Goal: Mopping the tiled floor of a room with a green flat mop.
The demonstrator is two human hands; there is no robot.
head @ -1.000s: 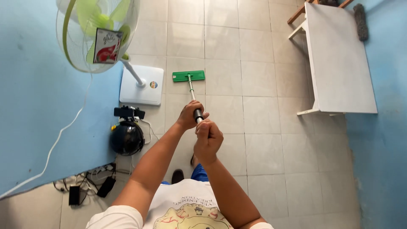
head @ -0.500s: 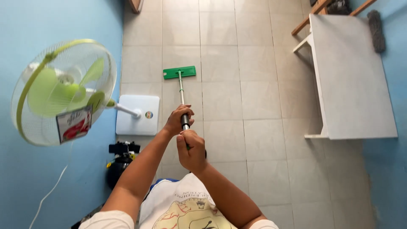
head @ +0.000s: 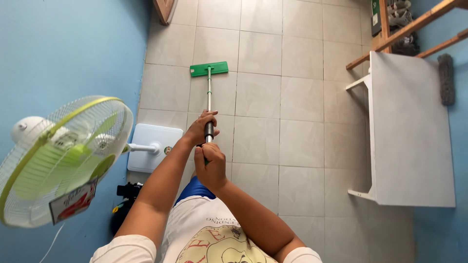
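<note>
I hold a flat mop with both hands. Its green rectangular head (head: 209,68) lies flat on the tiled floor ahead of me, and its thin silver-green pole (head: 208,95) runs back towards my body. My left hand (head: 201,127) grips the pole further along, at the black grip. Closer to my chest, my right hand (head: 210,165) is closed around the pole's near end. My white printed shirt and blue shorts show at the bottom of the view.
A standing fan (head: 63,160) with green blades and a white square base (head: 155,147) stands by the blue wall on my left. A white table (head: 412,131) stands on the right, with a wooden rack (head: 414,24) and a grey duster (head: 445,78) behind it. A black object (head: 127,195) sits below the fan.
The mop head has slid forward over the tiles, away from me, and my arms have stretched out with it. My view has shifted forward, so the fan now sits lower left.
</note>
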